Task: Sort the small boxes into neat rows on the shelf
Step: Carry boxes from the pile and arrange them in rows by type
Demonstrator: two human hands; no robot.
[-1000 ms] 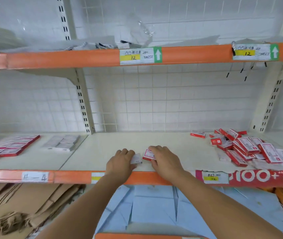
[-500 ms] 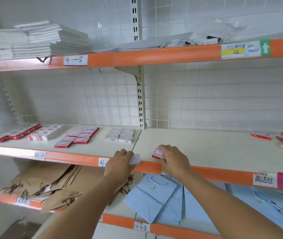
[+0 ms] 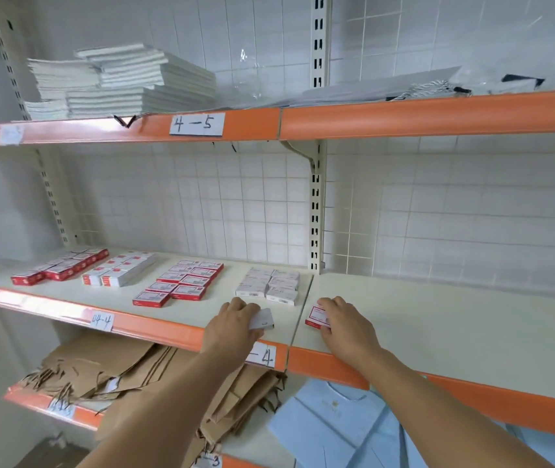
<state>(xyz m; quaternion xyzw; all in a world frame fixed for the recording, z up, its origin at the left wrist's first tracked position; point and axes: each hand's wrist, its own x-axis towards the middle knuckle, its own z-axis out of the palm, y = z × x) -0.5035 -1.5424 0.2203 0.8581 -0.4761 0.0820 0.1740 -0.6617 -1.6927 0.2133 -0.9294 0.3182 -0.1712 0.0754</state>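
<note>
Left hand (image 3: 232, 327) gripping a white box (image 3: 262, 319), fingers curled round it, near the front edge of the shelf (image 3: 438, 319). Right hand (image 3: 345, 324) on a red-and-white box (image 3: 315, 316), fingers curled over it, just right of the shelf seam. Behind the left hand: white boxes (image 3: 269, 286) in neat rows; further left, red boxes (image 3: 181, 283) in rows. Brown paper bags (image 3: 127, 369) on the shelf below.

You are looking at a handwritten label (image 3: 197, 124) reading "4-5" on the upper shelf's orange front edge (image 3: 404, 116). On the middle shelf's front edge (image 3: 154, 327), one tag (image 3: 102, 321) is reading "04-4"; another (image 3: 264, 356) is showing "-4".
</note>
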